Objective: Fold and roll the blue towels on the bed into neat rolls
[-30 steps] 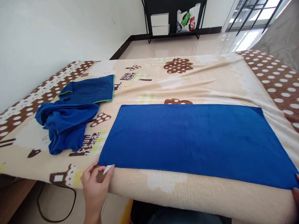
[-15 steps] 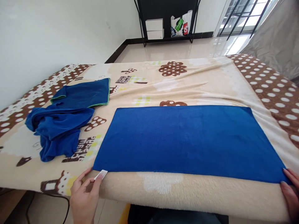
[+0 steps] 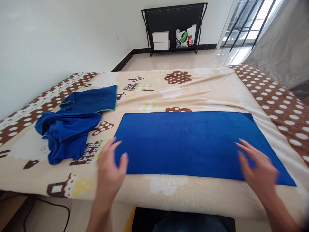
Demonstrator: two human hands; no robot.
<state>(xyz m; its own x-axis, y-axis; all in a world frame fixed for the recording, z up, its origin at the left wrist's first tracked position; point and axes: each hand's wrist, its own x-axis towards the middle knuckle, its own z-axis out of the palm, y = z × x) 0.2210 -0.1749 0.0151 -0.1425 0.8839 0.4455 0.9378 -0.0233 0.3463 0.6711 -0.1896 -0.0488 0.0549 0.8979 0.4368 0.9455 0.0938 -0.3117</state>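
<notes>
"Clamped or apart?"
"Apart. On the left hand [image 3: 109,172], thumb and fingers stand open; likewise on the right hand [image 3: 262,172], which is blurred."
"And the blue towel [image 3: 183,145]?"
"Flat on the blanket [image 3: 205,191], below both hands. Whether a fingertip touches it, I can't tell."
"Farther out?"
"A crumpled blue cloth [image 3: 66,135] to its left, a green-edged cloth [image 3: 96,99] behind that, and a black shelf [image 3: 173,21] beyond the blanket."
</notes>
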